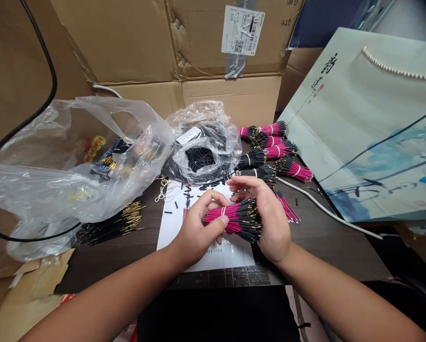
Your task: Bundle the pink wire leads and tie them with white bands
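Note:
My left hand and my right hand both grip a thick bundle of pink wires with black-sleeved ends, which is tied with a pale band. The left fingers pinch the pink section, while the right hand wraps the black-tipped end. Below the hands lies a white paper sheet, scattered with short black tubes. A thin pink wire bunch pokes out beside my right hand. Several banded pink-and-black bundles lie just beyond.
A clear bag of black tubes and a larger plastic bag sit behind the paper. Gold-tipped black wires lie left on the dark table. A printed paper bag, white cable and cardboard boxes border it.

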Available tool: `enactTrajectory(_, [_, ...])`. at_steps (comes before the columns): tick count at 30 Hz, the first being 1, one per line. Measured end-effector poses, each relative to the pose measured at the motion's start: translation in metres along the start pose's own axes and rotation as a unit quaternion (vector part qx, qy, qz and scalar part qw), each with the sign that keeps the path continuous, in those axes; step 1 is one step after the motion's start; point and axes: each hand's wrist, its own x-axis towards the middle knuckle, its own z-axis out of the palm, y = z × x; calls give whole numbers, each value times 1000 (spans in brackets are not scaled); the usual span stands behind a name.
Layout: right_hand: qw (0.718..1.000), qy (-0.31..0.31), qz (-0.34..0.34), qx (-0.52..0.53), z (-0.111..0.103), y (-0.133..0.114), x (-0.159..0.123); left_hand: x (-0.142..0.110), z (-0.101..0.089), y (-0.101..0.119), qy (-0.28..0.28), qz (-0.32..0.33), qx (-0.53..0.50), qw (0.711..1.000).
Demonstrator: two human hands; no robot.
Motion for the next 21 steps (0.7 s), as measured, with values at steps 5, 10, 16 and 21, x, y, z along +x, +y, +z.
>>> enactTrajectory(5, [999, -34, -9, -33, -2, 2, 2, -2, 3, 3, -2, 9, 12, 1000])
enactTrajectory(10, [998, -46, -16, -50, 0, 5, 1, -1, 5, 4, 9, 38, 48, 998])
enactTrajectory(16, [998, -21, 15, -55, 4, 6, 0, -3, 8, 6, 79, 107, 178, 975])
enactTrajectory(21, [996, 30, 73, 33, 3, 4, 4, 0, 2, -1, 141, 258, 278, 914])
